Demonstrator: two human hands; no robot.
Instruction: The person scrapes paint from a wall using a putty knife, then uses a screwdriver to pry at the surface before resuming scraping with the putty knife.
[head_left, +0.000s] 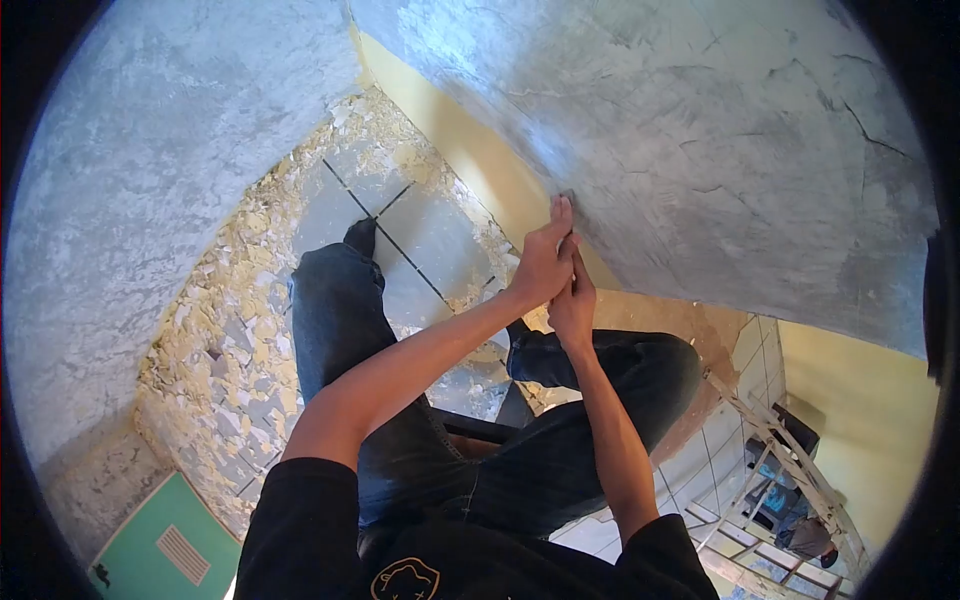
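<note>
My left hand (545,262) reaches to the wall (720,150), its fingers pointing up along a small tool that they mostly hide. Just past the fingertips a small dark edge (567,194) touches the wall, at the border between bare grey surface and yellow paint (470,150). Close below, my right hand (573,308) is closed, pressed against the left one, apparently around the tool's lower part. What kind of tool it is, I cannot make out. My knees are bent apart beneath my arms.
Paint flakes (225,375) cover much of the tiled floor (340,215). Another grey wall (190,130) rises at left, with a green panel (165,540) below it. At lower right stand a wooden ladder (790,455) and dark items (775,495), near a partly visible person (808,538).
</note>
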